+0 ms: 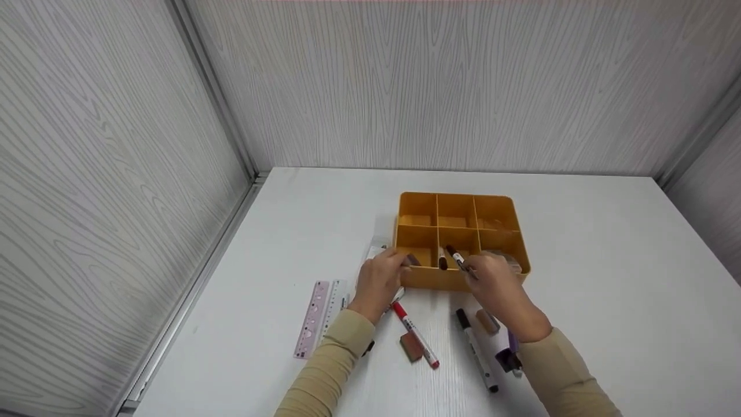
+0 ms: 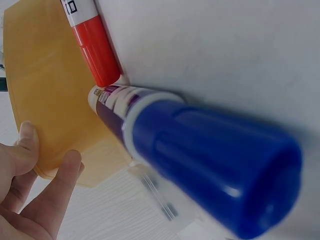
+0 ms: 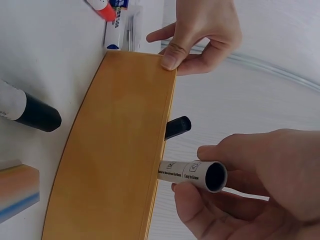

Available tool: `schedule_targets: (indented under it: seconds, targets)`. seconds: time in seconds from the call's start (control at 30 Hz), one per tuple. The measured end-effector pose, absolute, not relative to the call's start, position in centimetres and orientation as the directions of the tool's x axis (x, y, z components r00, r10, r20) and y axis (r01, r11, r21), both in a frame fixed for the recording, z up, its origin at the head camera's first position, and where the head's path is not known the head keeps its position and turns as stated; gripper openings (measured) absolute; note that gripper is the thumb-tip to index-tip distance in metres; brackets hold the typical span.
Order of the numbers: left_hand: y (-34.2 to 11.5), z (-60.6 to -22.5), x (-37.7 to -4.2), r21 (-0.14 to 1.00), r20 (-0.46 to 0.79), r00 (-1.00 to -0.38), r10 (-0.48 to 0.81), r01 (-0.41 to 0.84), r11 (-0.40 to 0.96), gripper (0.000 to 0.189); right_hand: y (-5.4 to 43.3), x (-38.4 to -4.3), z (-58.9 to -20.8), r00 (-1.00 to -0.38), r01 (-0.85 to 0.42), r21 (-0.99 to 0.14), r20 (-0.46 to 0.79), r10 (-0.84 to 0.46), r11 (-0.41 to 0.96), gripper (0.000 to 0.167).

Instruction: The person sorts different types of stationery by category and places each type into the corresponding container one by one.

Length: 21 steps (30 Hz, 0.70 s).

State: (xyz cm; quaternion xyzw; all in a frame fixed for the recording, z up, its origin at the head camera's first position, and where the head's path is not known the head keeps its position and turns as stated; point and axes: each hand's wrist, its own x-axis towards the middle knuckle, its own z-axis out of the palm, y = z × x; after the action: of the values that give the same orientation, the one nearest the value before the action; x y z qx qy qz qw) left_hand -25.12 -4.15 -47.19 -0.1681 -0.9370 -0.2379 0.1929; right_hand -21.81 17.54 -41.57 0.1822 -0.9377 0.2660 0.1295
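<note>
A yellow six-compartment organizer box (image 1: 425, 280) stands on the table. My left hand (image 1: 379, 281) grips its front left corner, with the thumb (image 3: 171, 59) against the front wall in the right wrist view. Between the thumb and fingers of my right hand (image 1: 502, 289) is a whiteboard marker (image 3: 192, 174), slanting over the rim into the front middle compartment. Beside it, a black-capped marker (image 1: 443, 262) leans in that same compartment, its end sticking above the rim. A small dark item (image 1: 412, 259) lies in the front left compartment, and a clear object (image 1: 506, 259) in the front right one.
Before the box lie a red marker (image 1: 415, 335), a brown eraser block (image 1: 411, 347), a black marker (image 1: 477, 351) and another block (image 1: 487, 321). Pink (image 1: 312, 319) and clear (image 1: 333, 304) rulers lie left. A blue-capped tube (image 2: 200, 155) sits by the left wrist.
</note>
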Motion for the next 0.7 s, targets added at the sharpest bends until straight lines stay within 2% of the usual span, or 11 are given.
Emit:
schedule_targets:
  seconds: [0.17, 0.5, 0.7]
  targets:
    - [-4.1, -47.2, -25.1, 0.372, 0.448, -0.866, 0.224, 0.408, 0.834, 0.008, 17.1, -22.3, -41.8, -0.921, -0.370, -0.478, 0.302, -0.246, 0.797, 0.008]
    - [-4.1, -47.4, -25.1, 0.368, 0.486, -0.839, 0.246, 0.451, 0.813, 0.006, 16.5, -23.0, -42.7, -0.866, -0.475, -0.460, 0.396, -0.305, 0.750, 0.002]
    - [-4.3, -47.3, -25.2, 0.371, 0.496, -0.833, 0.246, 0.459, 0.807, 0.009, 16.1, -23.4, -43.1, -0.840, -0.522, -0.438, 0.415, -0.351, 0.732, 0.006]
